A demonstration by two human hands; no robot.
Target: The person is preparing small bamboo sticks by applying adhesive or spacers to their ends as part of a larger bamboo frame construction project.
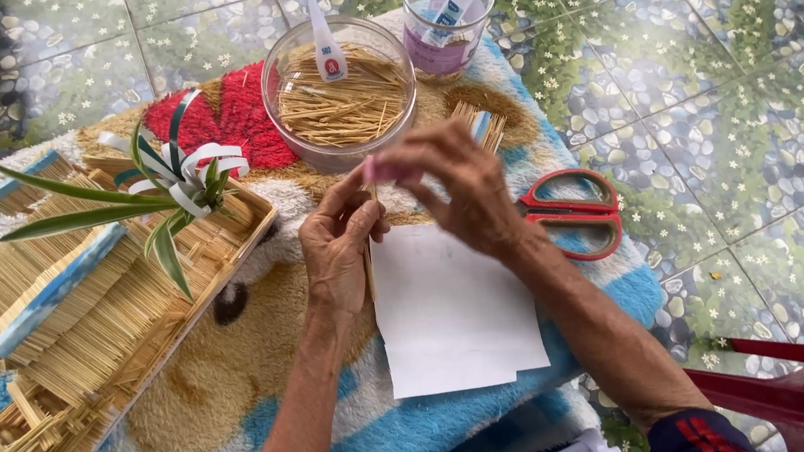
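A plush blanket (242,382) with a cartoon print in blue, tan and red covers the work surface; what lies under it cannot be told. Past its right and far edges runs a tiled floor (745,84) printed with pebbles, grass and small white flowers. A red plastic chair (797,386) shows at the lower right corner.

Both hands meet over the middle of the blanket. The left hand (337,250) has its fingers together, pinching a thin stick (367,257) that stands upright at the left edge of a white paper (452,318). The right hand (456,188) is blurred just above it, fingertips bunched around something small and pink; the grip itself cannot be made out.

Red scissors (578,217) lie near the right edge, beside the paper. At the far edge sit a clear bowl (339,87) of sticks with a glue bottle (326,45) in it, and a jar (448,17). Along the left edge stands a stick model (93,308) with a leaf sprig (165,192) on top.
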